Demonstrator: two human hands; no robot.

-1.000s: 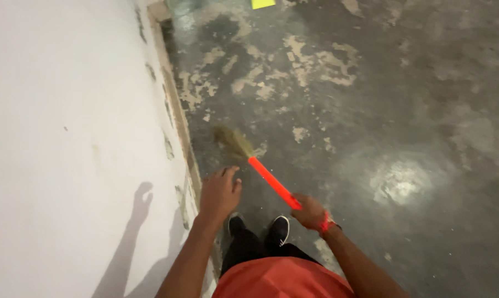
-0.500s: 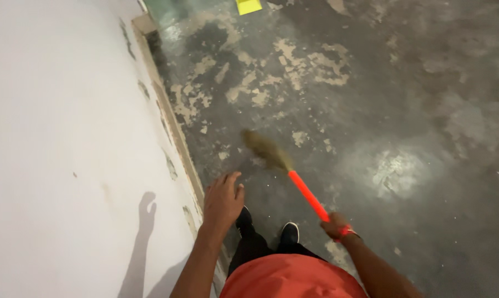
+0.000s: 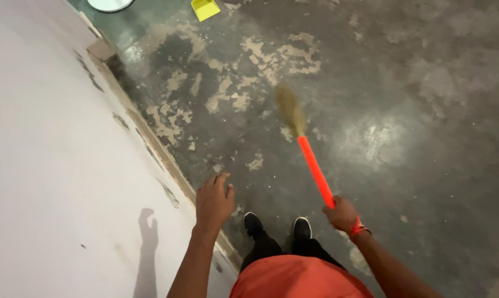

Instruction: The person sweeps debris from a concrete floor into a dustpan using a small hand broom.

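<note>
White wall (image 3: 51, 165) just left of the left hand (image 3: 213, 200), patchy concrete floor (image 3: 415, 110) ahead. Broom (image 3: 307, 149) clamped in the right hand (image 3: 342, 214), bristles now swung forward and rightward, away from the wall. Left hand open, empty, fingers spread.

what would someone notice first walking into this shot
The bright orange handle of a short broom stands out mid-frame, gripped at its lower end by the right hand, its blurred straw head over the patchy grey floor. The left hand hangs empty beside the white wall. A yellow dustpan lies at the top edge.
</note>
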